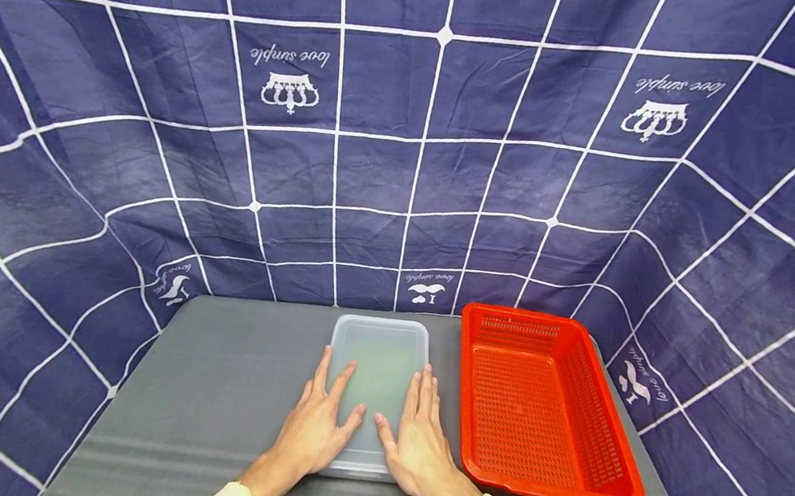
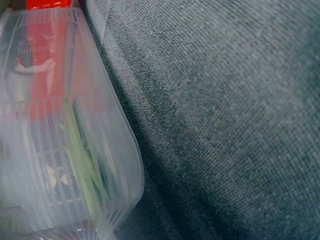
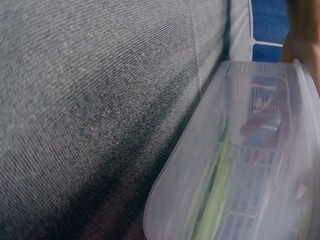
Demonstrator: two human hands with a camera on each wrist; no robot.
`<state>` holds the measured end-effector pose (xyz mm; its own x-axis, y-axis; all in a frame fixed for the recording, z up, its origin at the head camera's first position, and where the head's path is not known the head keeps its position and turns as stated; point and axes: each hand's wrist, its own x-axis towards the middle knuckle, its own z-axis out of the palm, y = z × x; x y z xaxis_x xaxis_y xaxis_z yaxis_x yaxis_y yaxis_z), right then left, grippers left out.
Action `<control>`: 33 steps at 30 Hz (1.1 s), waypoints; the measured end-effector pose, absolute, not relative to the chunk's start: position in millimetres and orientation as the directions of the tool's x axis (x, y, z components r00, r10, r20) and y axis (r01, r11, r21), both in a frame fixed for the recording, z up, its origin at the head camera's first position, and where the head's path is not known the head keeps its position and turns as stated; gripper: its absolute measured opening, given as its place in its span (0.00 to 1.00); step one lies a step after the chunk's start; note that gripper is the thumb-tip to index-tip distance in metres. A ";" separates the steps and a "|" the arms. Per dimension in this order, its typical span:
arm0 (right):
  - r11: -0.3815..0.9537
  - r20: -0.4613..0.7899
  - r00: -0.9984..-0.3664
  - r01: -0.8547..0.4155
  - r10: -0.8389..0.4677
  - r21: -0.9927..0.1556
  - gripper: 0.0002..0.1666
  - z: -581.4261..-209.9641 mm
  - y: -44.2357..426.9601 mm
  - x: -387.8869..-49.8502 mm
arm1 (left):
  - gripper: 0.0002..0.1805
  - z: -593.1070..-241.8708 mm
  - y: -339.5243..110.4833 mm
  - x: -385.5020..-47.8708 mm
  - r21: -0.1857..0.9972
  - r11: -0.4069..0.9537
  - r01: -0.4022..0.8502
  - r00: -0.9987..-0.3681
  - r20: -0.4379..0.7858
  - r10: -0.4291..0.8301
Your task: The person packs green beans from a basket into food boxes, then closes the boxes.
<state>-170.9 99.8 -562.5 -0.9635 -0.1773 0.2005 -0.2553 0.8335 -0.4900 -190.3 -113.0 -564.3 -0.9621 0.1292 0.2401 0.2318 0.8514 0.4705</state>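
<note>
A clear plastic storage box (image 1: 383, 373) sits lengthwise on the grey table, covered by a translucent lid. Green shows dimly through the top. Through the box's side (image 2: 120, 165) in the left wrist view, long green stalks (image 2: 82, 165) lie inside near slotted plastic. The right wrist view shows the green stalks (image 3: 217, 195) too. My left hand (image 1: 318, 427) rests at the box's left edge, fingers spread and thumb over the lid. On the opposite edge lies my right hand (image 1: 421, 451), fingers extended forward, thumb pointing inward over the lid. Neither hand's fingers curl round the box.
A red plastic basket (image 1: 519, 409) with perforated sides stands to the right of the box, close to my right hand. Grey cloth covers the table (image 1: 219, 391). A dark blue curtain (image 1: 377, 172) with white grid lines encloses the back and both sides.
</note>
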 end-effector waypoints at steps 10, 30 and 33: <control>0.830 0.199 -0.960 -0.270 -0.196 -0.488 0.56 -561.7 98.5 -169.9 | 0.41 -566.0 -115.5 -188.9 0.491 0.844 0.216 -0.967 0.228 0.114; 0.808 0.232 -0.948 -0.307 -0.217 -0.503 0.53 -549.6 111.6 -173.8 | 0.35 -557.5 -119.5 -184.9 0.546 0.796 0.262 -0.952 0.281 0.121; 0.802 0.238 -0.947 -0.312 -0.217 -0.509 0.53 -545.8 114.6 -173.2 | 0.36 -555.2 -124.7 -184.0 0.543 0.796 0.269 -0.954 0.266 0.141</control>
